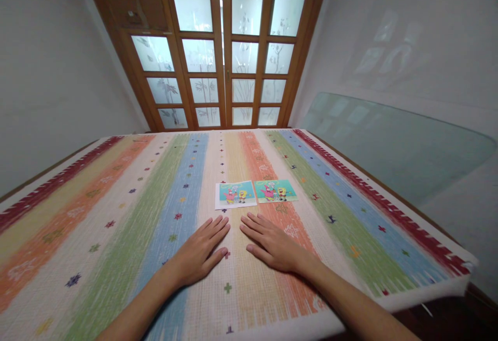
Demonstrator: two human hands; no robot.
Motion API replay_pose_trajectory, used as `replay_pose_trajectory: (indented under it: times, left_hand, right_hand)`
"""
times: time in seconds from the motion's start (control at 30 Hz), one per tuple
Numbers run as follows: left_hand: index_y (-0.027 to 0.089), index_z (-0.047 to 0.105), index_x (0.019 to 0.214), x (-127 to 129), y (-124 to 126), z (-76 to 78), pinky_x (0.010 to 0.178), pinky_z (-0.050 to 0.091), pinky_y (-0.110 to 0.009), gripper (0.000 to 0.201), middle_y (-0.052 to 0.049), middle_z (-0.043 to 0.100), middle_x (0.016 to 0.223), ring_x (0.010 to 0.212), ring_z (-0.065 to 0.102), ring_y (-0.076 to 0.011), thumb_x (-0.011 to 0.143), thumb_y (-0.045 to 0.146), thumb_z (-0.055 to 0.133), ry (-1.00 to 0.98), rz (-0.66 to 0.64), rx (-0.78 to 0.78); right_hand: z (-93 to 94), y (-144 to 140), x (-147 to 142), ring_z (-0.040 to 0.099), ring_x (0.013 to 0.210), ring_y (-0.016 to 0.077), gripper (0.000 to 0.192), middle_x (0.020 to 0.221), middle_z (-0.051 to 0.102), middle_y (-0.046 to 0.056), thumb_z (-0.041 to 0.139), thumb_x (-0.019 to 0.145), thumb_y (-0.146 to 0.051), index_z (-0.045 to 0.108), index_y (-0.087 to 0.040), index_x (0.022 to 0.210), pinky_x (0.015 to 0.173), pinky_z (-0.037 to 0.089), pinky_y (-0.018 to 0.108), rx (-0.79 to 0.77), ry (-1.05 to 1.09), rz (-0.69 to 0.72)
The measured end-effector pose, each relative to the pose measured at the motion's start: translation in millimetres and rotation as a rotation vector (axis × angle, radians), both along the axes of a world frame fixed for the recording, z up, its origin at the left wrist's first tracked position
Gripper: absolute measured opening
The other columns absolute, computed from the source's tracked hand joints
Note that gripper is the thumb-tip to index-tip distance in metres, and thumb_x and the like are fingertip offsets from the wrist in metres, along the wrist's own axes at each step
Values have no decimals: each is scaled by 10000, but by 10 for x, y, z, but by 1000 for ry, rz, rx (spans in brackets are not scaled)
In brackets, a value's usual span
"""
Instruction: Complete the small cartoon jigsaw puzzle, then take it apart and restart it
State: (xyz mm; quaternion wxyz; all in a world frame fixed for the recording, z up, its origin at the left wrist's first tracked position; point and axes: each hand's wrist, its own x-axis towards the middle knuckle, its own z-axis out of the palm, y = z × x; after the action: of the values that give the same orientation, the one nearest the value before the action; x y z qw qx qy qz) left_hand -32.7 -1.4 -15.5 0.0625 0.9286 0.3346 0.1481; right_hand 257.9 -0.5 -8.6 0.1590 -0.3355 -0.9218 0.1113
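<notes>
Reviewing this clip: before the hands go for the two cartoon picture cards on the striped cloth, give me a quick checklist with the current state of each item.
1. Left hand empty and flat on the striped cloth: ok.
2. Right hand empty and flat, palm down: ok.
3. Left picture card face up, in full view beyond the fingertips, untouched: ok.
4. Right picture card face up beside it, not overlapping: ok.
5. Cards identical or differing in detail: cannot tell, prints too small.
6. Nothing lying between hands and cards: ok.
</notes>
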Motion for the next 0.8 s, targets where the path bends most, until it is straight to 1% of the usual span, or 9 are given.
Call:
replay_pose_trajectory:
  times: [0.1, 0.27, 0.47, 0.8]
  left_hand:
    - [256, 222, 1641, 3, 4, -2, 1246, 321, -530, 621, -98, 332, 1650, 1532, 314, -269, 1077, 366, 454, 10, 3, -3]
    - [267, 236, 1638, 0, 5, -14, 1250, 314, -524, 614, -95, 332, 1650, 1532, 315, -267, 1074, 360, 457, -3, 6, -2]
    - [240, 252, 1633, 6, 8, -20, 1248, 316, -533, 602, -101, 335, 1651, 1538, 304, -269, 1078, 373, 442, 20, 10, 5]
    - [275, 197, 1647, 14, -2, 17, 1245, 315, -536, 649, -95, 329, 1649, 1529, 319, -271, 1064, 351, 471, -3, 5, -12]
  right_hand:
    - [-2, 1, -3, 337, 1526, 297, 534, 1608, 432, 130, 473, 1058, -368, 454, -180, 1557, 1254, 293, 549, 2, -9, -1]
    - [-17, 5, -5, 334, 1528, 287, 542, 1608, 431, 120, 481, 1055, -369, 437, -208, 1570, 1256, 292, 544, 6, 13, 0]
    - [-21, 6, -10, 333, 1529, 293, 538, 1614, 419, 124, 481, 1051, -369, 457, -187, 1558, 1255, 293, 542, 2, 4, -11]
    - [-29, 14, 2, 339, 1527, 286, 538, 1613, 420, 122, 473, 1055, -380, 452, -203, 1562, 1256, 291, 541, 2, 22, -2]
